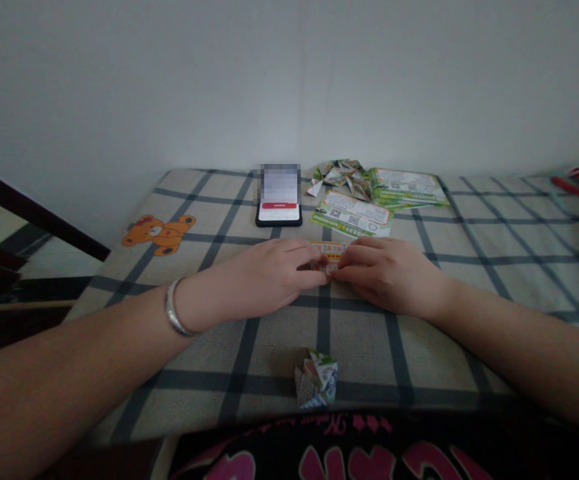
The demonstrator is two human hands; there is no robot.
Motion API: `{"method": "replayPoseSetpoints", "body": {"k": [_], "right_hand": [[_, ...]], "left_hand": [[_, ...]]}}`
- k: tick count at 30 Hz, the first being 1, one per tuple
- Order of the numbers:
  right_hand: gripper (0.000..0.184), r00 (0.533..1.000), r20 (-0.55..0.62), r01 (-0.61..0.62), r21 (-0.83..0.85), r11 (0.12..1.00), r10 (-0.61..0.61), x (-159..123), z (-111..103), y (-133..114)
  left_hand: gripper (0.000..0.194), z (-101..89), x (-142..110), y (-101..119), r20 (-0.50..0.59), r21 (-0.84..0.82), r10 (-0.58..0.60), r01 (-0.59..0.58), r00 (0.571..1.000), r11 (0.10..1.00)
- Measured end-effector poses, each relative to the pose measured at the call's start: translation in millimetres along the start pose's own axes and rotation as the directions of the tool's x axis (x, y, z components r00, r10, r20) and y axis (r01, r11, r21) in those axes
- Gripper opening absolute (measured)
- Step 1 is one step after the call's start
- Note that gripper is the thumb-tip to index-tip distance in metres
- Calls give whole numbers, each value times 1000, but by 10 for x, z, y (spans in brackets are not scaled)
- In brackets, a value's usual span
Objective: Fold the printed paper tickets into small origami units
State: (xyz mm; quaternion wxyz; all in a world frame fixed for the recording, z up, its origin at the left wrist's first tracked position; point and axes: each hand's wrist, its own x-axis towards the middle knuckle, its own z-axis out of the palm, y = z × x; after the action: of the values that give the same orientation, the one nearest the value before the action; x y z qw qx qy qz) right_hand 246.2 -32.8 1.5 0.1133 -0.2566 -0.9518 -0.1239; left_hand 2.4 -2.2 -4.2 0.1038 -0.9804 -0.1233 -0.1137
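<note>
A small printed paper (332, 248), orange and white, lies on the checked cloth in the middle, partly covered by my fingers. My left hand (274, 277), with a silver bangle at the wrist, comes in from the left and has its fingers closed on the paper's left part. From the right, my right hand (389, 273) presses bent fingers on the paper's right part. Both sets of fingertips nearly meet at its near edge. Closer to my body sits a folded paper piece (316, 379) with several pointed layers.
A phone (279, 197) with a lit screen lies beyond my left hand. Behind the paper are a green-white leaflet (352, 213), a leaflet stack (409, 187) and a pile of folded paper pieces (342, 177). A bear picture (158, 235) is at left; a wall (289, 80) stands behind.
</note>
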Motion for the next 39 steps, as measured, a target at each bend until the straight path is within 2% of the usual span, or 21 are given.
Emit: {"method": "replayPoseSetpoints", "body": {"k": [15, 21, 30, 39], "right_hand": [[25, 999, 16, -30, 199, 980, 28, -29, -2, 53], [24, 998, -6, -63, 172, 983, 65, -46, -1, 93], [21, 986, 29, -164, 28, 986, 163, -83, -77, 158], [23, 978, 37, -205, 47, 978, 204, -117, -63, 230]], "left_hand": [[28, 9, 6, 2, 2, 2, 1, -1, 1000, 1000], [29, 19, -8, 2, 9, -5, -7, 7, 1000, 1000], [26, 33, -12, 16, -2, 8, -19, 19, 1000, 1000], [27, 21, -10, 8, -30, -26, -6, 5, 1000, 1000]]}}
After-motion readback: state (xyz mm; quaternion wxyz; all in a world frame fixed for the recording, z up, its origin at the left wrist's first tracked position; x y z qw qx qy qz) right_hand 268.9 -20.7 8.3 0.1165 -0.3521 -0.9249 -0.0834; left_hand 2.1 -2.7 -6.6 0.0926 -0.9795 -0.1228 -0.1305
